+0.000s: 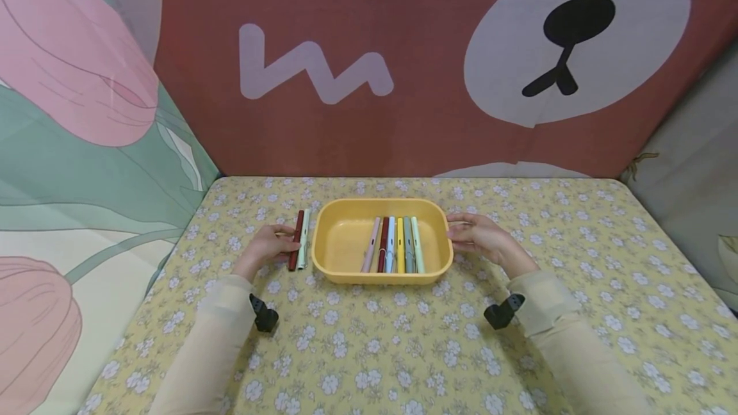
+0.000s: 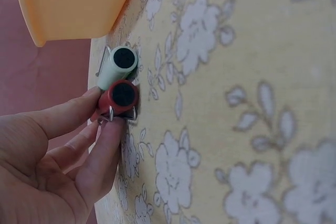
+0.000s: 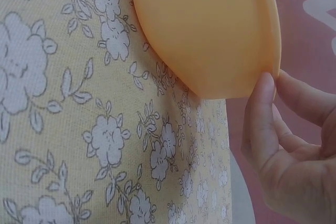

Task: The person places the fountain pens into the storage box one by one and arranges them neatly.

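Note:
My left hand [image 1: 266, 246] is at the left of the yellow tray [image 1: 341, 239], its thumb and fingers pinching a dark red pen [image 1: 296, 240]. Close along that pen's right side lies a mint green pen [image 1: 303, 239]. In the left wrist view, the black ends of the red pen [image 2: 124, 94] and the mint pen [image 2: 124, 57] face the camera, the red one's wire clip near my fingertips. On the other side, my right hand [image 1: 484, 239] grips the tray's right rim between thumb and fingers, seen closely in the right wrist view on the tray wall [image 3: 210, 35].
Inside the tray, several pens stand side by side in the right half: pink [image 1: 371, 244], dark red [image 1: 383, 244], light blue, yellow [image 1: 400, 245], grey-blue and mint. A flowered yellow cloth [image 1: 375, 351] covers the table. Behind it rises a red printed curtain [image 1: 323, 139].

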Motion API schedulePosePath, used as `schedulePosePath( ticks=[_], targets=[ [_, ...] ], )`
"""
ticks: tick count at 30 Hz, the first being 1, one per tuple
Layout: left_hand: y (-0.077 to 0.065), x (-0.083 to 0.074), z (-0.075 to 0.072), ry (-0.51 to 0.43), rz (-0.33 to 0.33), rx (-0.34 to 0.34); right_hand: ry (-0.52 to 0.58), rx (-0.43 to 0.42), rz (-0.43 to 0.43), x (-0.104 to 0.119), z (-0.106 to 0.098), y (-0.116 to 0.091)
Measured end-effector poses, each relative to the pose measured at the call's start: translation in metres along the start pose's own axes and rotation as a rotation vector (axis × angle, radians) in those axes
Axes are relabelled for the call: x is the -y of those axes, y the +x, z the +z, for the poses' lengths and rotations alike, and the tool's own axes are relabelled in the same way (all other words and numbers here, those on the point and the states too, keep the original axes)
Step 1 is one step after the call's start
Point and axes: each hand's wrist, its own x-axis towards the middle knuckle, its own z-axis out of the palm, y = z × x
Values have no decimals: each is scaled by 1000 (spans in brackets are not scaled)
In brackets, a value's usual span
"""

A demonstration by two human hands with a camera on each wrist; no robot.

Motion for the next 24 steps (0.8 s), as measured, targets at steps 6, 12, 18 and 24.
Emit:
schedulePosePath(
  ticks=[6,12,18,24],
  targets=[
    [-6,1,-5,-30,28,32,4,-1,1,-1,1,0],
    [-10,0,-4,-28,26,17,5,3,-4,-1,1,0],
    [-8,6,-12,-53,61,31,-2,2,-7,0,0,-1],
    [-12,5,-19,-60,78,15,-9,1,-10,0,1,-1]
  ],
)
